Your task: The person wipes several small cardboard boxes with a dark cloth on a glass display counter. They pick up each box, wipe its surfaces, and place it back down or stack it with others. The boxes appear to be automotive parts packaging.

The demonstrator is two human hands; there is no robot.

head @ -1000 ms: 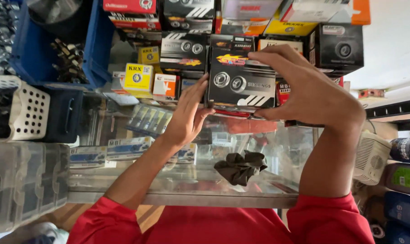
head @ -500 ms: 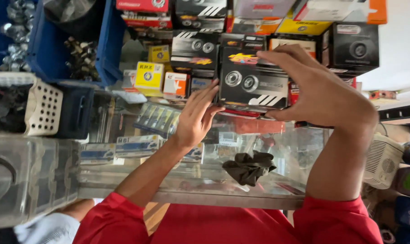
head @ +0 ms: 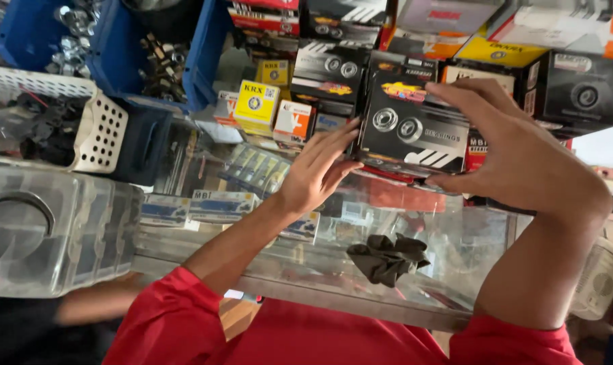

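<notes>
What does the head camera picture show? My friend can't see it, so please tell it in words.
Two hands hold a black box with pictured metal rings above a glass counter: right hand gripping it, left hand flat against its side. A dark cloth lies on the glass, and more boxes are stacked behind.

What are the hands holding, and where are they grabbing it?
A black box with pictures of bearings. The right hand grips its right end, fingers over the top edge and thumb under it. The left hand touches its left edge with its fingertips.
</notes>
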